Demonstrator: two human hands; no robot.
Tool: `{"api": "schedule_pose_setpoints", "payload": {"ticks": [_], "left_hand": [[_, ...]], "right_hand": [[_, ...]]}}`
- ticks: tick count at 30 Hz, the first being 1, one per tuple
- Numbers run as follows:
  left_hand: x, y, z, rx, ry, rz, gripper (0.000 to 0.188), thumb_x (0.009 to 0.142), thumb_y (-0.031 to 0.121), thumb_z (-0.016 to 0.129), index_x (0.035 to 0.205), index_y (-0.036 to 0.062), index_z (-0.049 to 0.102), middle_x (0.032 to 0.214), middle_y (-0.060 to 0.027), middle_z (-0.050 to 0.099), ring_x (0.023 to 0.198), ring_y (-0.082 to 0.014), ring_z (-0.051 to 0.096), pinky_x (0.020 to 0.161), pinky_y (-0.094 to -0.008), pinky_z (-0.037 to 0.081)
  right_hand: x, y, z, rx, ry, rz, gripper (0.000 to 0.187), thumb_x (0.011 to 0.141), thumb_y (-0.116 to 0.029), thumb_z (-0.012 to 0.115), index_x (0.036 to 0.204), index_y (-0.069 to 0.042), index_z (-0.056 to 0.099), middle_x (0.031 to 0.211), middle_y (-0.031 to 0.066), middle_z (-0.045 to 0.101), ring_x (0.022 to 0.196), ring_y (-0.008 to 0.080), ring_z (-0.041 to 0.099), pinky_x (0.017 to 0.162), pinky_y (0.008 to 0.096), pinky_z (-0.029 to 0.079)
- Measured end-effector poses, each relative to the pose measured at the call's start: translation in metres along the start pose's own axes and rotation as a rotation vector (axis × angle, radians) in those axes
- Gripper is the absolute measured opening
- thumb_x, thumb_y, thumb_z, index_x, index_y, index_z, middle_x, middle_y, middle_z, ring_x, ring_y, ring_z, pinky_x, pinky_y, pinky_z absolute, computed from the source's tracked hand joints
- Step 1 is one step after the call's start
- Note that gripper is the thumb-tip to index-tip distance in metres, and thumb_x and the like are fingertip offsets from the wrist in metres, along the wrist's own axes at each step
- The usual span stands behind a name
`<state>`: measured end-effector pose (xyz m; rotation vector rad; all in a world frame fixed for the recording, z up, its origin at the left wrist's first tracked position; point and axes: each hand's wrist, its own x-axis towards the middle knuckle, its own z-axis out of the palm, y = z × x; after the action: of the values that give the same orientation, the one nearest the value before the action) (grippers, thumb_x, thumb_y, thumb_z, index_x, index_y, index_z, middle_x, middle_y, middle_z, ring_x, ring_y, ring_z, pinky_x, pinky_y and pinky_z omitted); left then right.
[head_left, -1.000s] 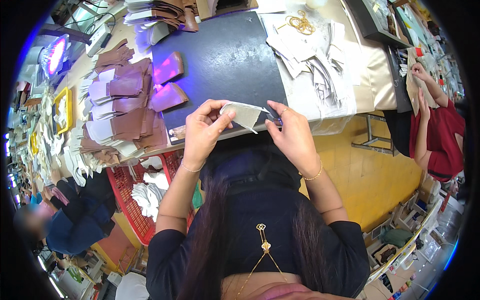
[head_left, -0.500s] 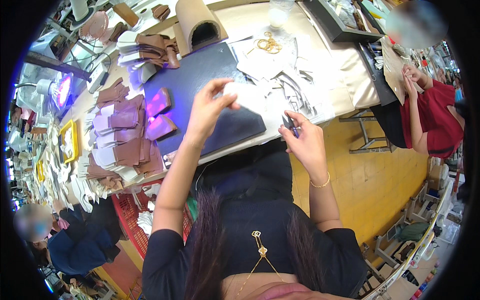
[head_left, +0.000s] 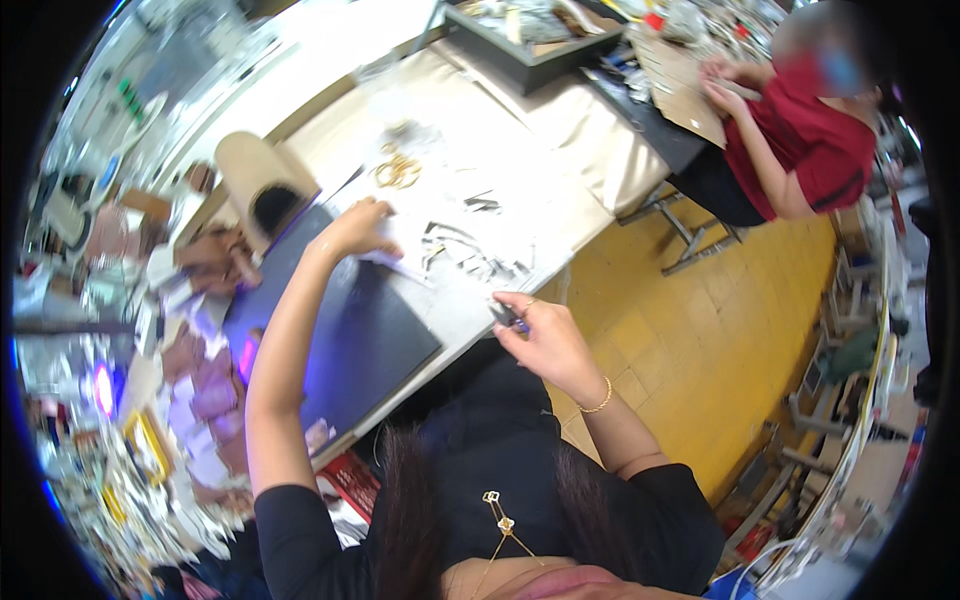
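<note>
My left hand (head_left: pixel 362 230) reaches over the far edge of a dark cutting board (head_left: pixel 375 325), its fingers apart above pale flat pieces; blur hides whether it touches them. Just right of it, thin white and grey strips (head_left: pixel 465 250) lie scattered on the pale table. In my right hand (head_left: pixel 548 338), near the table's front edge, is a small pair of dark snips (head_left: pixel 503 312), gripped between thumb and fingers. Golden rings (head_left: pixel 397 170) lie in a loose heap beyond my left hand.
A cardboard tube (head_left: pixel 240 175) lies at the back of the board. Brown and white leather pieces (head_left: pixel 212 390) are heaped to the left, near a yellow tray (head_left: pixel 150 450). A dark grey tray (head_left: pixel 530 65) stands far right. Beside it sits a person in red (head_left: pixel 820 150).
The view has swung to the right. My left hand has moved away from my right hand, out to the pale pieces; the white piece it held up is no longer seen raised. The snips stay in my right hand.
</note>
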<state>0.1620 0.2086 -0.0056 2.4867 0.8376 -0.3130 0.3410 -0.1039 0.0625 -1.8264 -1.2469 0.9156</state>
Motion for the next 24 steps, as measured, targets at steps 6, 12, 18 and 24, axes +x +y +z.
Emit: {"api": "schedule_pose_setpoints", "payload": {"ticks": [6, 12, 18, 24], "left_hand": [[-0.001, 0.01, -0.006, -0.044, -0.047, -0.012, 0.071, 0.059, 0.032, 0.095, 0.113, -0.0018, 0.063, 0.111, -0.0246, 0.068, 0.108, -0.0383, 0.064, 0.094, -0.0413, 0.051], [-0.006, 0.013, 0.0, -0.146, -0.051, 0.03, 0.072, 0.062, 0.033, 0.094, 0.116, -0.0006, 0.062, 0.109, -0.0238, 0.069, 0.104, -0.0381, 0.066, 0.092, -0.0417, 0.051], [-0.034, 0.031, -0.005, 0.076, 0.022, 0.206, 0.049, 0.068, 0.027, 0.087, 0.104, 0.0005, 0.068, 0.101, -0.019, 0.066, 0.103, -0.0368, 0.063, 0.089, -0.0454, 0.051], [-0.081, 0.08, -0.052, -0.133, -0.038, 0.196, 0.046, 0.072, 0.023, 0.088, 0.107, 0.0024, 0.068, 0.098, -0.0114, 0.07, 0.096, -0.0296, 0.068, 0.082, -0.0412, 0.054]], "right_hand": [[0.014, 0.004, -0.002, -0.052, -0.035, 0.005, 0.042, 0.088, -0.014, 0.071, 0.127, 0.0, 0.065, 0.094, 0.0192, 0.073, 0.075, 0.0248, 0.071, 0.073, 0.0351, 0.056], [0.021, 0.005, -0.007, -0.017, 0.051, -0.1, 0.04, 0.087, -0.013, 0.07, 0.125, -0.001, 0.066, 0.08, 0.0206, 0.068, 0.07, 0.0314, 0.068, 0.069, 0.039, 0.055], [0.025, 0.009, -0.014, 0.014, -0.007, -0.005, 0.042, 0.086, -0.012, 0.072, 0.126, -0.001, 0.066, 0.096, 0.0212, 0.073, 0.079, 0.0282, 0.071, 0.077, 0.0354, 0.056], [0.032, 0.019, -0.03, 0.052, -0.189, 0.01, 0.043, 0.087, -0.014, 0.072, 0.127, -0.001, 0.065, 0.102, 0.0221, 0.073, 0.084, 0.0279, 0.073, 0.079, 0.0368, 0.057]]}}
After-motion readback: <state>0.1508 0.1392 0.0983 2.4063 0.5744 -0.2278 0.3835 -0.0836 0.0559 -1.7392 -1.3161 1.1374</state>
